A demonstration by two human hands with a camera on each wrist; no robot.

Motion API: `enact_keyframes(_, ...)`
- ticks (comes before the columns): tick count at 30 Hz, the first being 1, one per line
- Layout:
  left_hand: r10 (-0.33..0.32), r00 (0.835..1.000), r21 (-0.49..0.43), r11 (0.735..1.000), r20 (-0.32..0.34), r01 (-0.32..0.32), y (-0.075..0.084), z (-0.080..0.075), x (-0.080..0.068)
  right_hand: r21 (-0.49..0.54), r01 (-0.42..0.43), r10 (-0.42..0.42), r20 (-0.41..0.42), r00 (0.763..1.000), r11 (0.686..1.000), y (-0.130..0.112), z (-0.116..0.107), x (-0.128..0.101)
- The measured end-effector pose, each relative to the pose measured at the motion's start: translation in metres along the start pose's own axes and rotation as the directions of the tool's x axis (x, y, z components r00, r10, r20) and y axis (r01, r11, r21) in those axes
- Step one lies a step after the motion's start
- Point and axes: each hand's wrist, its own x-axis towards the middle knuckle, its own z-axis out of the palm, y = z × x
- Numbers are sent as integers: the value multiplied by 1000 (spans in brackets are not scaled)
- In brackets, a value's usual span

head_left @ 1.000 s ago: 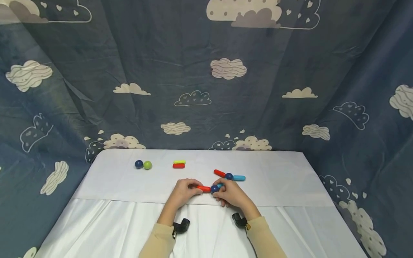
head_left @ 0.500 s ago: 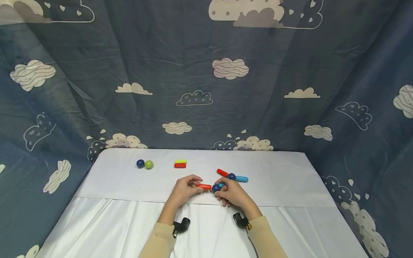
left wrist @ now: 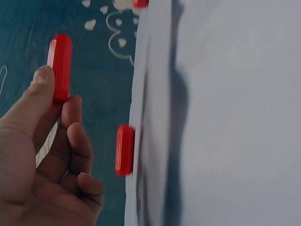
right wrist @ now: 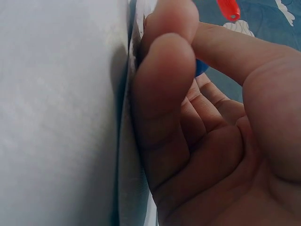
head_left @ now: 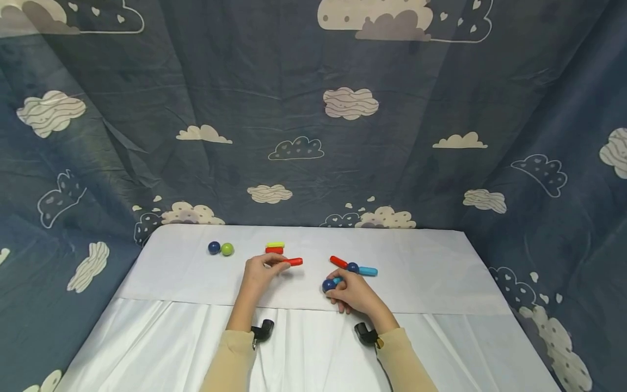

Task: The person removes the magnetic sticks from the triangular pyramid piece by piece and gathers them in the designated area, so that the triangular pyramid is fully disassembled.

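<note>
Red rod [head_left: 293, 262], pinched by one end between thumb and fingertips of the left hand [head_left: 258, 271], is held above the middle of the table [head_left: 171, 272], just in front of the stacked yellow and red rods [head_left: 275, 247] near the far edge. Half a second ago this rod lay joined to the dark blue ball [head_left: 328, 285]; it has since been pulled off and carried leftward, so the chain is now parted. Right hand [head_left: 354, 294] stays near the table's centre, its thumb and fingers closed on the blue ball and the short cyan rod [head_left: 337, 280] attached to it. Just beyond lies an assembled red-ball-cyan chain [head_left: 354, 267]. Toward the far left corner rest a blue and a green ball [head_left: 220, 249], touching.
</note>
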Motion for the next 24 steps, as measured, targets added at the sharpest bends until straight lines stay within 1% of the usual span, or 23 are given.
enact_keyframes(5, -50, 995, 44, 998, -83, 53, -10, -18, 14, 14, 26, -26, 15, 1000, 1000, 1, 0, 0)
enact_keyframes(7, -58, 993, 75, 995, -100, 66, -15, -23, 20, 12, 39, -39, 16, 999, 999, 1, -1, 0)
enact_keyframes(9, -60, 993, 104, 992, -102, 70, -19, -26, 25, 14, 38, -38, 14, 999, 999, 2, -1, 0)
enact_keyframes(14, -64, 994, 127, 989, -90, 75, -24, -27, 32, 16, 39, -39, 10, 999, 999, 2, -3, 0)
enact_keyframes(21, -74, 991, 160, 983, -113, 92, -26, -22, 35, 23, 37, -37, 15, 999, 999, 2, -3, 0)
enact_keyframes(24, -77, 990, 160, 982, -120, 96, -26, -21, 36, 29, 35, -36, 16, 999, 999, 2, -2, 0)
